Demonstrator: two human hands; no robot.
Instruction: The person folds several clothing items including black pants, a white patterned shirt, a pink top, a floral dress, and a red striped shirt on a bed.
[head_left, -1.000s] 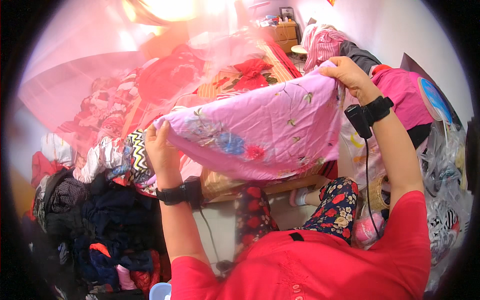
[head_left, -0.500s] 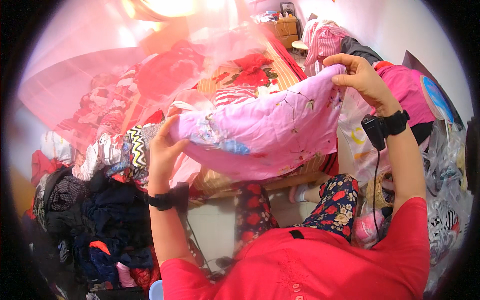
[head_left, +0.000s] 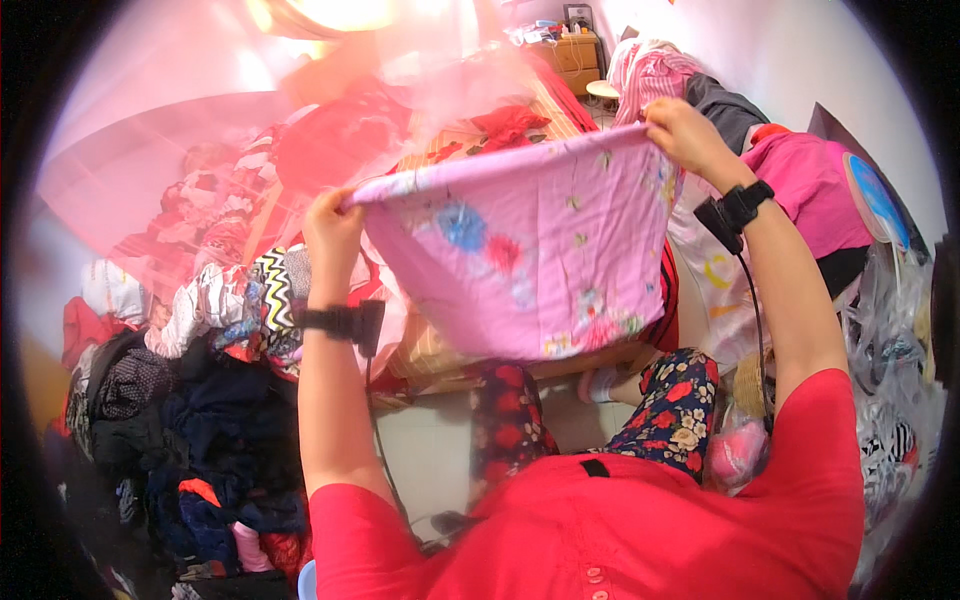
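A pink cloth [head_left: 540, 260] printed with flowers hangs stretched out in the air between my hands. Its kind, whether a garment or a pillowcase, cannot be told. My left hand [head_left: 333, 225] is closed around its upper left corner, and my right hand [head_left: 690, 135] grips the upper right one. The lower edge droops freely in front of my knees, over the edge of the bed [head_left: 425, 362]. Dark straps with small black devices sit on both wrists.
Dark clothes [head_left: 215, 430] lie heaped at the left, with folded patterned clothes [head_left: 272, 300] beyond them. Sheer pink netting [head_left: 200, 130] spreads over the bed's left side. Pink garments [head_left: 800, 190] and clear plastic bags [head_left: 890, 310] line the right. A wooden cabinet [head_left: 572, 60] stands at the back.
The cloth has opened out and hangs flatter and more upright, showing more of its print. Both hands have risen slightly, and their fingers have curled tighter over its corners.
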